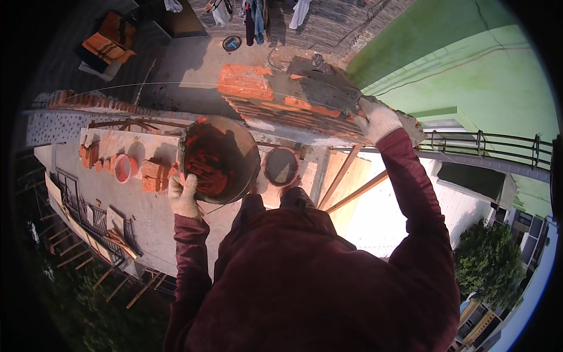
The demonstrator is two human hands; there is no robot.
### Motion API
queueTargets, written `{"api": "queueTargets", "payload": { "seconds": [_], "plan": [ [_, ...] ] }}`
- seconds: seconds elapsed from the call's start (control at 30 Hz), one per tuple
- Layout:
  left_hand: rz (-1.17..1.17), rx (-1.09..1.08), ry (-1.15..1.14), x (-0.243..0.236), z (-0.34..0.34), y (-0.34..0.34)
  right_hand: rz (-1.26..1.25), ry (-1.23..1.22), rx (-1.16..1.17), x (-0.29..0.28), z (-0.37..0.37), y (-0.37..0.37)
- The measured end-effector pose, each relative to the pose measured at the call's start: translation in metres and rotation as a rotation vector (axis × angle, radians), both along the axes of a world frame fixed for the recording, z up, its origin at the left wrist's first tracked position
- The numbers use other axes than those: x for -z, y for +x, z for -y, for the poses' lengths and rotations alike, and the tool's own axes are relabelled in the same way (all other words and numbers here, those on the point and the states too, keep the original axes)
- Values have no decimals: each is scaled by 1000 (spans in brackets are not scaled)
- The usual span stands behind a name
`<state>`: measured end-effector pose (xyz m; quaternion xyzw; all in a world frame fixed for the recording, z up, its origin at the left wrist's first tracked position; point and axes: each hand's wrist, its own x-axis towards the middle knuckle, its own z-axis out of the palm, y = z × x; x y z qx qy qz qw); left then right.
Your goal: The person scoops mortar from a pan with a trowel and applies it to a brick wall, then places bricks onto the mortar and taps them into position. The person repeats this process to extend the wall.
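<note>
My left hand (183, 196), in a pale glove, is closed on the rim of a dark bucket (220, 158), stained red inside and tilted toward me. My right hand (378, 120), gloved alike, is raised to the right end of a brick wall (246, 82) topped with wet grey mortar (319, 85). Its fingers are curled at the mortar; whether they grip the edge or something else I cannot make out. A second bucket (281, 166) with grey contents stands below, by my feet.
Brick stacks (153, 176) and a red pail (126, 167) lie on the left. Timber braces (340, 176) run below the wall. A railing (487, 141) fronts a green building (510, 82). Scaffolding poles (70, 240) edge the lower left. Laundry (255, 20) hangs beyond.
</note>
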<state>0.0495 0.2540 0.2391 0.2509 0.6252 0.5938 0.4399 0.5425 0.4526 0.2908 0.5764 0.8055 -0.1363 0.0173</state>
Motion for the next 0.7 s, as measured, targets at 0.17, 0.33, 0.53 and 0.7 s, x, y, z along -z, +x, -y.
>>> {"api": "queueTargets", "payload": {
  "seconds": [0.17,0.33,0.53,0.7],
  "plan": [
    [66,87,-1,-2,-12,-3,117,7,-29,-23,2,9],
    [109,135,65,-34,-34,-17,-29,70,-105,-83,37,-21],
    [-37,358,59,-91,-60,-21,123,209,-519,-71,71,-180],
    [-170,512,104,-121,-76,-22,217,224,-525,-56,83,-215]
  ]
}}
